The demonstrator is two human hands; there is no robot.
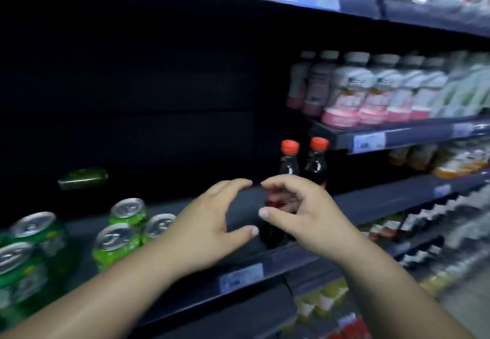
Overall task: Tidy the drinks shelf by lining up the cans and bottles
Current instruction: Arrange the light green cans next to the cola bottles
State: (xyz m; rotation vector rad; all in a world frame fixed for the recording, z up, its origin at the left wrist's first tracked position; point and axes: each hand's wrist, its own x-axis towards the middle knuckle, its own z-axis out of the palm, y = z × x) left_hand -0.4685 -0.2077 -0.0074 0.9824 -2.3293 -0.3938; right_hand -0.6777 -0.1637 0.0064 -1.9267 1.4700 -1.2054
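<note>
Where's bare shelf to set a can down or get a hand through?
Bare shelf floor between the green cans and the cola bottles, partly covered by the left hand. A narrower strip splits the cans. The back near the lying green bottle is too dark to judge. Crowded: front left cans.

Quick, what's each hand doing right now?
Left hand: open, holding nothing.
Right hand: curled round a bottle; grip cannot be told.
</note>
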